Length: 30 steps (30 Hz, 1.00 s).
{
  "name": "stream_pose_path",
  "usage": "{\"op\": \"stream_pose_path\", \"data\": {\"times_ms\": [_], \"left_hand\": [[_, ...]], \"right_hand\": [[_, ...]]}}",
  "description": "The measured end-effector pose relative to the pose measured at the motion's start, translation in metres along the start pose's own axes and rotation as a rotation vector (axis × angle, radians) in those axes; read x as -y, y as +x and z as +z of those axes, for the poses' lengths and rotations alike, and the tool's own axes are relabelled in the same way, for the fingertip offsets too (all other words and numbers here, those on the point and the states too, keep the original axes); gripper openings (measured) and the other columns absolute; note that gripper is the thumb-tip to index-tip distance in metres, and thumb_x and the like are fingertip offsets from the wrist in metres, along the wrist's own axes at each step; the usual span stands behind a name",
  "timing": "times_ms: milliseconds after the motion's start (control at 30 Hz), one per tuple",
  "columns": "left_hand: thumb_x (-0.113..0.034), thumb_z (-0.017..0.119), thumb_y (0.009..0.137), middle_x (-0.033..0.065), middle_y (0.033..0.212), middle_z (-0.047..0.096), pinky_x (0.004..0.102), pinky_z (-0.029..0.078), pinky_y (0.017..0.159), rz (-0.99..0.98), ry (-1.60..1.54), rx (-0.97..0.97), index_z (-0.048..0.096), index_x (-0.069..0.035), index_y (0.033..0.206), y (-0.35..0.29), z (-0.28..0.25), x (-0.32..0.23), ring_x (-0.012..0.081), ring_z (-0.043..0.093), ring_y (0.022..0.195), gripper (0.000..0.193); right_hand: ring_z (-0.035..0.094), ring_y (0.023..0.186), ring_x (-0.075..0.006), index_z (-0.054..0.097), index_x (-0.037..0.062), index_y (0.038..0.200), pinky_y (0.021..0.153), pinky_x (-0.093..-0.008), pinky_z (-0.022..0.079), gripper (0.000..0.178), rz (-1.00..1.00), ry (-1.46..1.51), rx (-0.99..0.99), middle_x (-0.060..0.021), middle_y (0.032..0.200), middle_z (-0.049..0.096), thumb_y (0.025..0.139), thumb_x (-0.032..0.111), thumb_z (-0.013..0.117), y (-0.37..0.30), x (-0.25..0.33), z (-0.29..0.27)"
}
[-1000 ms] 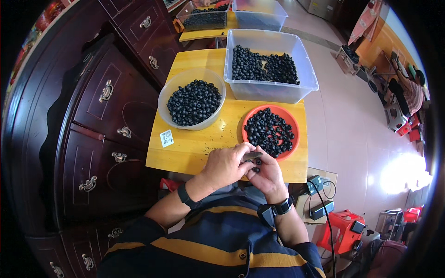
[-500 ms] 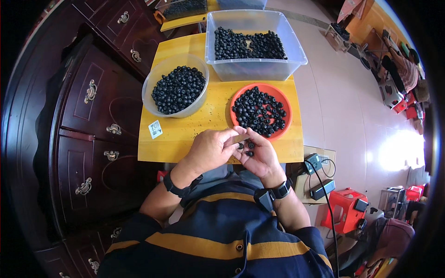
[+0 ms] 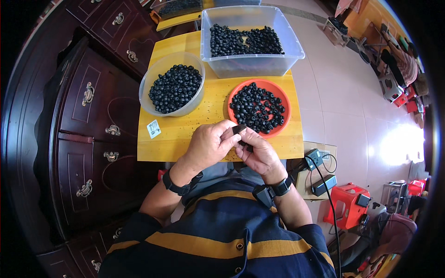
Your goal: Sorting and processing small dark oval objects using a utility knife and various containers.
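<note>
My left hand (image 3: 207, 142) is closed, its thumb and fingers pinching a small dark flat piece (image 3: 238, 129) whose kind I cannot make out. Against it, fingertip to fingertip, my right hand (image 3: 261, 155) is curled around small black ring-shaped parts (image 3: 249, 148), mostly hidden by its fingers. Both hands meet over the table's near edge, just in front of a shallow orange bowl (image 3: 288, 116) with many black ring parts (image 3: 248, 103) in it, each with a hole.
On the yellow table (image 3: 185, 144) stand a round clear tub (image 3: 143, 90) of black parts, left, and a large clear bin (image 3: 252, 67) of them behind. A white label (image 3: 154, 129) lies left. Dark wooden drawers (image 3: 81, 116) border the left; a cable (image 3: 330, 208) and red stool (image 3: 345, 204) are right.
The fingers of my right hand have curled over the ring parts that showed in its palm. A brownish flat piece between the hands now shows a dark face. The view has shifted slightly.
</note>
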<state>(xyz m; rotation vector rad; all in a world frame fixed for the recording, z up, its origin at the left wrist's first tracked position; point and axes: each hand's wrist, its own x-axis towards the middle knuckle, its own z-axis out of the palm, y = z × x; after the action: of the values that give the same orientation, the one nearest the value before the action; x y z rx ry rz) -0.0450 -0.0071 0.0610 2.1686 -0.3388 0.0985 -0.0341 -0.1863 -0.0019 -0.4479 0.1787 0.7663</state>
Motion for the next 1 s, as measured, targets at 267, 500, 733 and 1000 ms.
{"op": "stream_pose_path", "data": {"times_ms": [267, 500, 733, 1000], "left_hand": [[-0.010, 0.071, 0.095, -0.0031, 0.069, 0.064, 0.0273, 0.046, 0.060, -0.105, -0.464, 0.111, 0.070, -0.002, 0.107, 0.001, 0.000, 0.018, 0.0040, 0.053, 0.061, 0.014], [-0.008, 0.068, 0.096, -0.0037, 0.077, 0.066, 0.0232, 0.046, 0.065, -0.109, -0.551, 0.102, 0.071, -0.001, 0.106, 0.002, -0.001, 0.014, 0.0011, 0.055, 0.071, 0.012], [-0.009, 0.069, 0.095, -0.0032, 0.076, 0.066, 0.0240, 0.046, 0.063, -0.117, -0.488, 0.055, 0.071, -0.001, 0.097, 0.003, -0.001, 0.022, 0.0021, 0.055, 0.069, 0.008], [-0.010, 0.071, 0.095, -0.0029, 0.078, 0.065, 0.0234, 0.043, 0.062, -0.110, -0.354, 0.066, 0.064, -0.001, 0.084, 0.005, -0.004, 0.023, 0.0026, 0.051, 0.070, 0.016]], "right_hand": [[0.065, 0.083, -0.0085, 0.065, 0.0111, 0.107, 0.070, -0.0222, 0.055, 0.010, 0.045, 0.128, 0.088, 0.0005, 0.104, 0.069, 0.103, 0.020, 0.064, -0.001, 0.001, 0.001], [0.064, 0.079, -0.0085, 0.064, 0.0120, 0.104, 0.067, -0.0219, 0.053, 0.008, 0.062, 0.150, 0.050, 0.0005, 0.099, 0.068, 0.103, 0.020, 0.064, 0.001, 0.000, 0.002], [0.064, 0.078, -0.0084, 0.063, 0.0121, 0.104, 0.065, -0.0217, 0.053, 0.007, 0.012, 0.114, 0.053, 0.0003, 0.096, 0.066, 0.104, 0.019, 0.062, 0.002, -0.001, 0.002], [0.064, 0.077, -0.0082, 0.063, 0.0127, 0.103, 0.065, -0.0213, 0.054, 0.007, 0.000, 0.105, 0.039, 0.0001, 0.095, 0.067, 0.103, 0.019, 0.063, 0.000, 0.003, 0.002]]}}
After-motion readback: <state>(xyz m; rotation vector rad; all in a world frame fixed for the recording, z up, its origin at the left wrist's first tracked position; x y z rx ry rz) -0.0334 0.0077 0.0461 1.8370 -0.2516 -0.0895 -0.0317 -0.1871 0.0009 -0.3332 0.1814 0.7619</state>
